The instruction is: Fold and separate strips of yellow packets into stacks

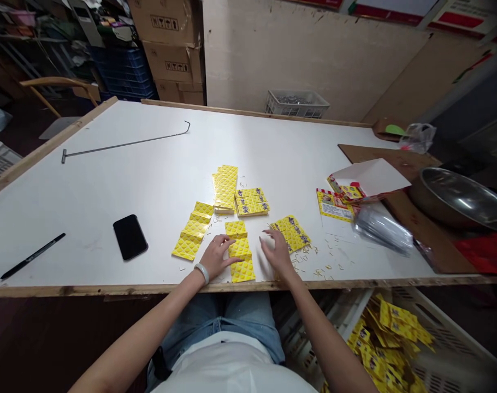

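In front of me on the table lies a creased yellow printed strip (241, 266). My left hand (216, 257), with a pale bangle at the wrist, holds the strip's left side, its thumb across the top and fingertips by the edge. My right hand (276, 254) is just right of the strip, fingers curved and apart, with nothing visible in it. It is nearest to a pile of yellow printed sheets (293, 233). Another creased yellow strip (193, 231) lies to the left. Beyond are a stack of long yellow strips (225, 187) and a stack of yellow printed packets (252, 201).
Small loose staple-like bits (324, 269) are scattered at the right. A phone (130, 237), black pen (33, 256) and hooked metal rod (125, 144) lie leftward. An open carton (369, 183), clear plastic sleeves (383, 232) and metal bowl (465, 199) stand right. Below, a crate (441, 327) holds yellow packets.
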`<state>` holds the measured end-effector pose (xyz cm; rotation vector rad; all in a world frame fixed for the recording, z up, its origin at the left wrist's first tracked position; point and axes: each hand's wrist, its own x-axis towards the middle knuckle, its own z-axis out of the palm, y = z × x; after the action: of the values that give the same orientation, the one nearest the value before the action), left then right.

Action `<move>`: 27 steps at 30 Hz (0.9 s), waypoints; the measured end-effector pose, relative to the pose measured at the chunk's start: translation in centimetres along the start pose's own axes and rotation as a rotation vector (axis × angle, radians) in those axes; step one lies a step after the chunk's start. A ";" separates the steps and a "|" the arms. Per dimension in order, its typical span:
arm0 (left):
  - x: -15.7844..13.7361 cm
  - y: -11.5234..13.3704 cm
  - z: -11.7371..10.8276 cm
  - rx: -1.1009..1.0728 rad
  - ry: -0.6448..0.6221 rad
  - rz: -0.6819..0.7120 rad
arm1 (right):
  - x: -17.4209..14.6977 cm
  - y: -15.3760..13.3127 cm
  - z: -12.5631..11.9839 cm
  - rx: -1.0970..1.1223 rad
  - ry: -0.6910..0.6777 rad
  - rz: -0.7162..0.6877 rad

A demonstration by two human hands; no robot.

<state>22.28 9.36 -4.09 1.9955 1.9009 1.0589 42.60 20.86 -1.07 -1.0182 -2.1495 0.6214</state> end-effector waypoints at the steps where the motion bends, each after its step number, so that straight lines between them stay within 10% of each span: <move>1: -0.1 0.0 0.2 -0.006 -0.057 0.023 | -0.9 -0.2 0.1 0.073 -0.095 -0.037; 5: -0.1 -0.3 1.6 -0.041 -0.179 0.043 | -3.2 -1.1 1.8 0.175 -0.319 -0.097; 27: -0.2 0.2 1.7 0.087 -0.244 0.123 | -1.8 -2.1 4.9 -0.044 -0.328 0.212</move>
<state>23.47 9.73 -5.33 2.1995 1.7444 0.7289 38.77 17.54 -3.57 -1.2505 -2.3611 0.8986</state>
